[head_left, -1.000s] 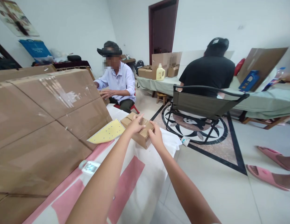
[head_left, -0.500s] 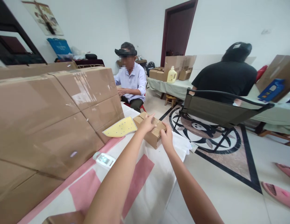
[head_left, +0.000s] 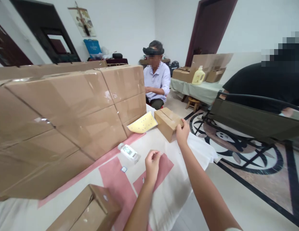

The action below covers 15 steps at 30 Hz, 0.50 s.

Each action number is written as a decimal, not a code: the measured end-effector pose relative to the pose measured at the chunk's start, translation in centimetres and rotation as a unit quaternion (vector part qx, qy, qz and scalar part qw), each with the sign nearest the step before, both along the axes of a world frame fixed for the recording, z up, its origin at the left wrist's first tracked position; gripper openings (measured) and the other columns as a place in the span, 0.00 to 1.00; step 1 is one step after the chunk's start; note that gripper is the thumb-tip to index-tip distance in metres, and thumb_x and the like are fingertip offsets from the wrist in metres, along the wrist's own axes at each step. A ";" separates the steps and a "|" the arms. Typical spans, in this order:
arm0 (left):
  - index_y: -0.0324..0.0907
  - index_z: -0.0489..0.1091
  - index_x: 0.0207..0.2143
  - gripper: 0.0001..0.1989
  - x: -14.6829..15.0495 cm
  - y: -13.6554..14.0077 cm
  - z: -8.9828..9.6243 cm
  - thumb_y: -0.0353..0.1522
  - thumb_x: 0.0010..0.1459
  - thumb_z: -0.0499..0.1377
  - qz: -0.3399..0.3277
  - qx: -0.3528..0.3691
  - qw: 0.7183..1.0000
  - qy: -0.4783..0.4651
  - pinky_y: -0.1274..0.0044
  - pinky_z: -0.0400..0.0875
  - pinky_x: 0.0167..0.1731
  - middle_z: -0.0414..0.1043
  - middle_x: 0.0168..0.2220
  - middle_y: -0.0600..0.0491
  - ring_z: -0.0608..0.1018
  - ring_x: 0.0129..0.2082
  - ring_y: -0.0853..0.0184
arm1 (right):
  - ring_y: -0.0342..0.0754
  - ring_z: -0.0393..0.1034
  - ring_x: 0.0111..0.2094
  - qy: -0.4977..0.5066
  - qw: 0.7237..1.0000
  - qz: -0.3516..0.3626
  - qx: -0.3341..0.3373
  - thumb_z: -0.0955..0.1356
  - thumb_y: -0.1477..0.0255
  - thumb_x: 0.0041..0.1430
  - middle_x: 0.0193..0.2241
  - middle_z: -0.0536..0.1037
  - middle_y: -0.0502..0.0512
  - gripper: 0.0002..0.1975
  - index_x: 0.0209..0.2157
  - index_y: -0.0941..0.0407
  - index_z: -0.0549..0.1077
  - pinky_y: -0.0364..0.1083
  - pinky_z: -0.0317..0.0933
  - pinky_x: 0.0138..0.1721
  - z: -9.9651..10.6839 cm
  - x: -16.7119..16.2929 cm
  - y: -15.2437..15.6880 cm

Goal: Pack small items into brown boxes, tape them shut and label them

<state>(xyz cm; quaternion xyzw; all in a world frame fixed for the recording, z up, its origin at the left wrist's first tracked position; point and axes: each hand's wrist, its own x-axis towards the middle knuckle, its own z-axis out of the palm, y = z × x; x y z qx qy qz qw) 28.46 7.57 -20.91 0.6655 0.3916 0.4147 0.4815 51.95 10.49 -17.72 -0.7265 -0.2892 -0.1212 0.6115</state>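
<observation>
A small closed cardboard box [head_left: 166, 123] rests on the cloth-covered table near its far right end. My right hand [head_left: 183, 133] grips its near right corner, with thumb and fingers on the edge. My left hand [head_left: 153, 163] is apart from the box, above a pink patch of the cloth. Its fingers are curled in a pinch, and anything between them is too small to make out. A yellow spotted sheet [head_left: 143, 124] lies left of the box. Nearer to me, a white bottle with a label [head_left: 129, 153] lies flat, beside a small blue-edged white piece [head_left: 124, 169].
Stacked large cartons [head_left: 96, 106] wall off the table's left side. Another cardboard box [head_left: 91, 208] stands at the near edge. A seated person [head_left: 156, 77] is beyond the cartons; another in black [head_left: 265, 86] sits right in a folding chair [head_left: 255, 120]. A yellow jug [head_left: 198, 76] stands behind.
My left hand has left the box top and drawn back toward me, its fingers now pinched. My right hand stays on the box corner. The view has turned left.
</observation>
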 end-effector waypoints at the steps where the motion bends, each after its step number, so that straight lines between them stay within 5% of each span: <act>1: 0.50 0.66 0.29 0.09 -0.7 -0.2 -0.3 0.41 0.62 0.55 0.005 -0.010 1.000 -0.003 0.70 0.74 0.38 0.69 0.30 0.55 0.75 0.33 0.62 | 0.61 0.69 0.53 -0.001 1.000 -0.002 0.003 0.63 0.69 0.55 0.49 0.74 0.66 0.25 0.54 0.56 0.73 0.62 0.61 0.57 0.1 0.2 1.3; 6: 0.46 0.65 0.31 0.11 -2.1 -0.3 -0.7 0.40 0.65 0.51 -0.001 -0.035 0.999 -0.010 0.74 0.70 0.37 0.69 0.31 0.55 0.74 0.35 0.65 | 0.58 0.68 0.52 0.019 0.999 0.002 -0.031 0.63 0.70 0.57 0.49 0.73 0.64 0.25 0.56 0.57 0.72 0.58 0.59 0.58 0.6 0.8 7.6; 11: 0.44 0.62 0.27 0.17 -1.5 -0.5 -0.8 0.41 0.68 0.50 -0.079 -0.032 0.996 0.040 0.76 0.61 0.31 0.65 0.25 0.58 0.70 0.29 0.69 | 0.53 0.63 0.51 0.042 0.996 0.024 -0.077 0.61 0.73 0.64 0.54 0.67 0.67 0.25 0.63 0.60 0.65 0.56 0.54 0.59 0.9 0.9 13.6; 15: 0.44 0.61 0.25 0.19 -1.4 -0.5 -0.7 0.42 0.68 0.51 -0.109 -0.002 0.988 0.107 0.75 0.55 0.29 0.63 0.22 0.59 0.68 0.26 0.69 | 0.55 0.61 0.50 0.014 0.987 0.129 -0.090 0.61 0.69 0.69 0.54 0.65 0.73 0.26 0.65 0.63 0.59 0.60 0.55 0.55 2.5 1.1 19.4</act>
